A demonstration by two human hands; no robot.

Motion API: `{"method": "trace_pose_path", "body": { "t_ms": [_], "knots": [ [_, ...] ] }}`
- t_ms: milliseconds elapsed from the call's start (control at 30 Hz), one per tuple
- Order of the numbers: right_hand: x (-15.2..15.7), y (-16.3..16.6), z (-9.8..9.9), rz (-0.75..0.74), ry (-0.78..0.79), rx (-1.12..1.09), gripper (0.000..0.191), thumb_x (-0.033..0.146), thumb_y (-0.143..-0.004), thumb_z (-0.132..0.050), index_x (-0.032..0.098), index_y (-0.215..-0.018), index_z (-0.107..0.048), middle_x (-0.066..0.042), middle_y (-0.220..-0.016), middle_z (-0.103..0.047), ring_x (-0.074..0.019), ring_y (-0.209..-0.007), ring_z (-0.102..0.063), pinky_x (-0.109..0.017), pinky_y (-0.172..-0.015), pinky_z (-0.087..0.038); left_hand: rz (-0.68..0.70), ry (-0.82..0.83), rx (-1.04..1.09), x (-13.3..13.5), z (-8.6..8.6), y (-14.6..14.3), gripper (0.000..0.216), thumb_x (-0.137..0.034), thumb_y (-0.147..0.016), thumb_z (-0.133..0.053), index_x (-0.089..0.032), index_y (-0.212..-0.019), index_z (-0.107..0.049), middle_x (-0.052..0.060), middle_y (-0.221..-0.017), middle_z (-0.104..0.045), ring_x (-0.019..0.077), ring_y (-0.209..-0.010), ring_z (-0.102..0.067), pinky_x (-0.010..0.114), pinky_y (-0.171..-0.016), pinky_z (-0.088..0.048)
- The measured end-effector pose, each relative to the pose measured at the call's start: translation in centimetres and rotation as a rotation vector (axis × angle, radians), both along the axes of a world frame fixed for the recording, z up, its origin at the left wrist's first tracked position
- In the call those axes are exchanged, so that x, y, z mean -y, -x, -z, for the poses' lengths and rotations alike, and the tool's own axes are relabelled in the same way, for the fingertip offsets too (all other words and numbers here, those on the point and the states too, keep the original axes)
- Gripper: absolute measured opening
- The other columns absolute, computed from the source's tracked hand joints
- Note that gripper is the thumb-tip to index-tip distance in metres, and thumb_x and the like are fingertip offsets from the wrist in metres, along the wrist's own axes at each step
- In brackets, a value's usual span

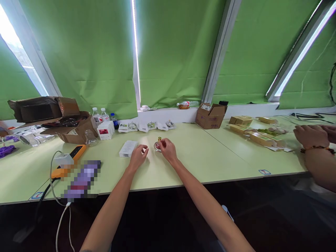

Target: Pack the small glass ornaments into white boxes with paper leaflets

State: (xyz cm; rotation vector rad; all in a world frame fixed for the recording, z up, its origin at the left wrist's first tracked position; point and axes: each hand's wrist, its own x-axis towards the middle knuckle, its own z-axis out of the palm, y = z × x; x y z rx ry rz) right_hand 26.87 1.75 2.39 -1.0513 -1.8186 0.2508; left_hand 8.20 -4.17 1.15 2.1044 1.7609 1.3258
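Observation:
My right hand (pixel 168 150) has its fingertips closed at the near right side of a small round clear glass bottle (pixel 156 147) with a gold top (pixel 159 139). The fingers hide part of the glass, and something reddish shows within it. To the left, my left hand (pixel 138 156) hovers just over the table with loosely curled fingers, thumb and forefinger apart, nothing between them. Beside that hand lies a white carton (pixel 128 148) with a barcode on its near side. Behind, a row of small clear packages (pixel 151 125) with white labels lies along the wall.
At left are an orange power strip (pixel 78 151), a blurred-out phone (pixel 84 178) with cables, white boxes (pixel 105 130) and an open carton (pixel 70 131). A brown box (pixel 210 115) and yellow packages (pixel 259 137) stand right. Another person's hands (pixel 312 135) are at far right.

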Motion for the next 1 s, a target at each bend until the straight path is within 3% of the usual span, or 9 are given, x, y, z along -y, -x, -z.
{"method": "trace_pose_path", "body": {
  "t_ms": [233, 467, 667, 1000],
  "knots": [
    [0.1, 0.4, 0.4, -0.171, 0.007, 0.177, 0.021, 0.032, -0.091, -0.048, 0.021, -0.083, -0.063, 0.0, -0.067, -0.066, -0.0146, -0.061, -0.057, -0.024, -0.062, -0.036, -0.439, -0.228, -0.087, 0.0, -0.3, 0.9, 0.017, -0.025, -0.088, -0.049, -0.021, -0.099, -0.062, 0.009, -0.109, -0.063, 0.0262, -0.111, -0.053, 0.041, -0.099, -0.037],
    [0.2, 0.3, 0.4, -0.163, 0.018, 0.234, 0.019, 0.03, -0.091, -0.049, 0.021, -0.081, -0.063, 0.0, -0.068, -0.066, -0.0144, -0.063, -0.057, -0.023, -0.06, -0.033, -0.711, -0.043, -0.198, -0.5, 0.8, 2.0, 0.041, -0.035, -0.084, -0.054, -0.014, -0.12, -0.054, 0.018, -0.134, -0.047, 0.0337, -0.133, -0.031, 0.05, -0.11, -0.02],
    [0.4, 0.3, 0.1, -0.157, 0.026, 0.291, 0.021, 0.029, -0.091, -0.049, 0.021, -0.076, -0.062, 0.0, -0.064, -0.063, -0.0148, -0.063, -0.055, -0.024, -0.059, -0.03, -0.772, 0.126, -0.26, -0.6, 1.7, 2.1, 0.056, -0.046, -0.086, -0.05, -0.009, -0.127, -0.048, 0.026, -0.137, -0.041, 0.0389, -0.132, -0.031, 0.054, -0.106, -0.021],
    [0.2, 0.3, 0.3, -0.166, 0.045, 0.317, 0.018, 0.028, -0.09, -0.051, 0.02, -0.077, -0.06, 0.0, -0.063, -0.062, -0.0147, -0.064, -0.054, -0.023, -0.059, -0.028, -0.786, 0.186, -0.242, -0.7, 1.9, 2.2, 0.055, -0.049, -0.086, -0.049, -0.015, -0.129, -0.049, 0.021, -0.129, -0.047, 0.0369, -0.119, -0.043, 0.047, -0.099, -0.03]
  ]
}}
